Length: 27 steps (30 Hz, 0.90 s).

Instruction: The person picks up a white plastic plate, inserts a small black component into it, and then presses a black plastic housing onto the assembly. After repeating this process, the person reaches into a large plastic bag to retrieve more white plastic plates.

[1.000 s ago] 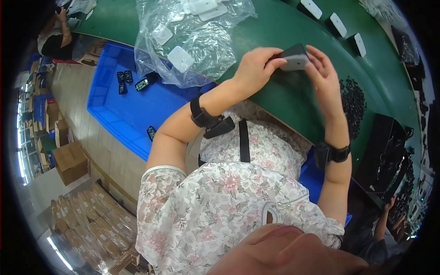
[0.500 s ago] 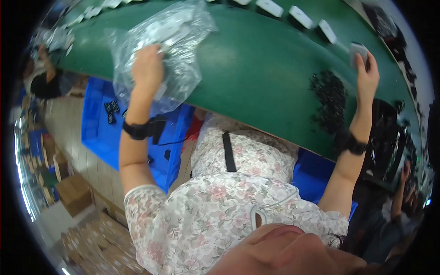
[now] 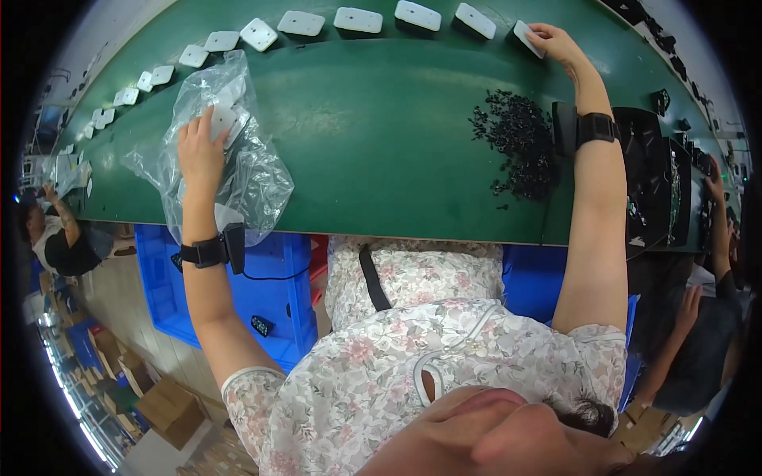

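Observation:
My left hand point(image 3: 202, 155) is closed on the edge of a white plate-like cover point(image 3: 225, 120), over a clear plastic bag point(image 3: 266, 178) spread on the green table. More white pieces show through the film. At far right, the fingers of my right hand point(image 3: 562, 49) grip a white-topped case point(image 3: 524, 36) at the end of a curved row of similar cases. Its underside is hidden, so I cannot tell whether it fully rests on the table. The nearest case point(image 3: 476, 21) in the row stands just left of it.
A pile of small black parts point(image 3: 520, 143) lies near my right forearm on the green table point(image 3: 373, 143). Black trays point(image 3: 647, 174) stand farther right. Below the table edge is a blue bin point(image 3: 171, 297) with a few dark pieces. Other people work at both sides.
My right hand has brought its case to the end of the row. My left hand has gone from a closed grasp at the bag to gripping a white cover. The view has turned.

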Each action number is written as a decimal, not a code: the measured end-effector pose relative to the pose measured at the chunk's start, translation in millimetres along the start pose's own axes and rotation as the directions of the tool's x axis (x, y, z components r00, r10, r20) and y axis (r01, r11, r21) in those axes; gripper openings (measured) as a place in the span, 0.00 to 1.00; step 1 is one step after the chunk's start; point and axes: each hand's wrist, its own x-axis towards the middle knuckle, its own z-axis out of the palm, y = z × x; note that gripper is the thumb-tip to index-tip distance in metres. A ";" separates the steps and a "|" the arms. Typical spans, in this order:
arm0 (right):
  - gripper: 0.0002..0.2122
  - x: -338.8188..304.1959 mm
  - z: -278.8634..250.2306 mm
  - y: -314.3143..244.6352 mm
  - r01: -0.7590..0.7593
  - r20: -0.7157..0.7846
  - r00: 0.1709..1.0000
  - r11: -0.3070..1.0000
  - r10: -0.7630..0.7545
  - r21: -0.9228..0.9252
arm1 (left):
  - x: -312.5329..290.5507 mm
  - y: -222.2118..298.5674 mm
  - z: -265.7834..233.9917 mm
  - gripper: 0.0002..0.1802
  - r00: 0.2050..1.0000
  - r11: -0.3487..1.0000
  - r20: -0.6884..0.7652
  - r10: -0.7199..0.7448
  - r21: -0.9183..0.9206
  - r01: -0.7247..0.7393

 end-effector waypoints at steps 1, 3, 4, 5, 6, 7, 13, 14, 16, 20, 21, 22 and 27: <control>0.22 0.3 0.3 -0.2 -0.024 0.024 0.999 1.000 0.024 -0.012 | -1.4 -1.0 -1.3 0.23 1.000 1.000 0.020 0.023 0.004 -0.023; 0.22 -3.1 3.6 2.1 0.021 -0.024 0.999 1.000 -0.021 -0.021 | -7.2 2.5 1.4 0.23 0.999 0.999 0.007 0.031 0.016 -0.031; 0.21 -5.5 4.5 3.6 0.067 -0.068 0.995 0.997 -0.070 -0.037 | -9.0 4.6 3.4 0.22 0.999 0.999 -0.005 0.032 0.025 -0.032; 0.21 -1.1 1.1 14.3 0.067 -0.074 0.995 0.997 -0.069 -0.035 | -6.8 6.4 5.5 0.22 0.999 0.999 -0.009 0.037 0.026 -0.037; 0.21 0.7 -2.9 15.5 0.104 -0.220 0.967 0.987 -0.129 -0.122 | -2.5 8.9 6.9 0.21 0.999 0.998 -0.015 0.047 0.045 -0.046; 0.20 1.0 -7.1 17.4 0.126 -0.357 0.913 0.969 -0.196 -0.212 | 0.8 11.3 6.7 0.19 0.998 0.996 -0.022 0.058 0.062 -0.056; 0.14 -136.2 39.5 -72.5 0.232 -0.012 0.952 0.748 -0.305 -0.621 | -11.4 13.7 -14.2 0.14 0.999 0.961 0.031 0.010 0.277 -0.018; 0.13 -150.7 43.4 -71.6 0.248 0.021 0.953 0.739 -0.302 -0.626 | -12.4 14.2 -15.7 0.14 1.000 0.961 0.028 0.011 0.277 -0.019; 0.11 -165.3 51.5 -65.3 0.265 0.055 0.953 0.731 -0.299 -0.628 | -16.0 19.6 -23.9 0.13 0.984 0.991 -0.179 0.020 0.130 0.004; 0.08 -173.9 68.7 -50.2 0.361 -0.037 0.890 0.752 -0.454 -0.552 | -30.5 65.5 -45.9 0.23 0.928 0.590 -0.173 -0.329 -0.805 0.059; 0.07 -174.8 70.0 -46.7 0.376 -0.072 0.870 0.751 -0.487 -0.542 | -33.2 88.7 -56.9 0.24 0.948 0.405 -0.071 -0.311 -0.912 0.064; 0.07 -175.3 70.7 -43.3 0.376 -0.073 0.870 0.751 -0.488 -0.543 | -36.0 111.5 -69.2 0.26 0.962 0.205 0.023 -0.271 -0.976 0.081; 0.05 -167.0 71.0 -42.2 0.241 -0.095 0.957 0.935 -0.273 -0.258 | -54.0 179.4 -62.7 0.26 0.982 -0.136 0.189 -0.016 -0.973 0.186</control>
